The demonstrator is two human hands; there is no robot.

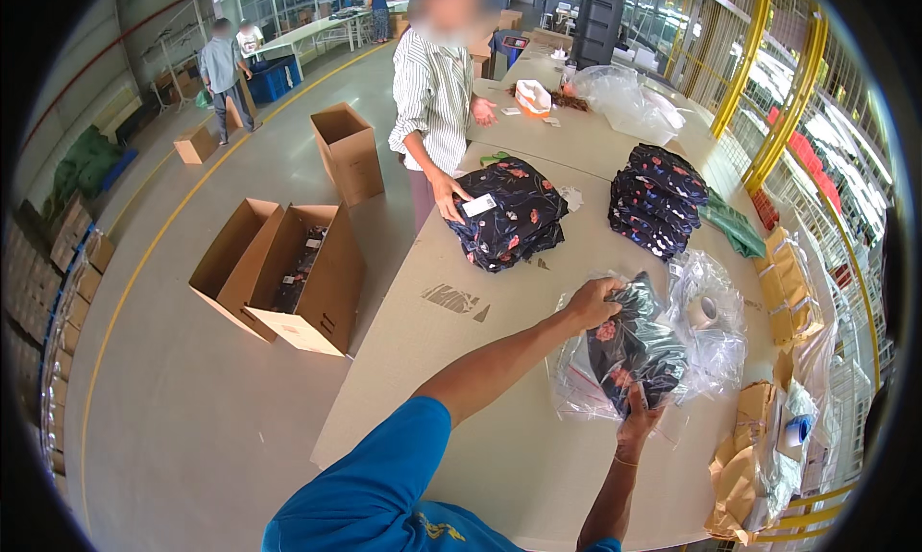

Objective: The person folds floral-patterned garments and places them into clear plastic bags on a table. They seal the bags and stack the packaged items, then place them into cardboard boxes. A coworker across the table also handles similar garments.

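A folded dark floral garment [634, 350] lies inside a clear plastic bag [652, 375] above the table [403, 379]. My left hand [594, 305] grips its upper left edge, fingers bent over the plastic. At the lower end, my right hand [637, 416] holds the bag with the thumb on top; its other fingers are mostly hidden beneath. More clear plastic bags [720, 357] lie just right of the garment, and a roll of tape [701, 312] sits on them. Beyond my hands is a stack of folded floral garments [655, 199].
Across the table a co-worker's hand [448, 195] rests on a tagged floral garment pile [511, 217]. Open cartons [310, 285] stand on the floor at left, one holding bagged garments. Brown paper bundles [789, 285] and yellow-framed mesh fencing [785, 98] line the right edge.
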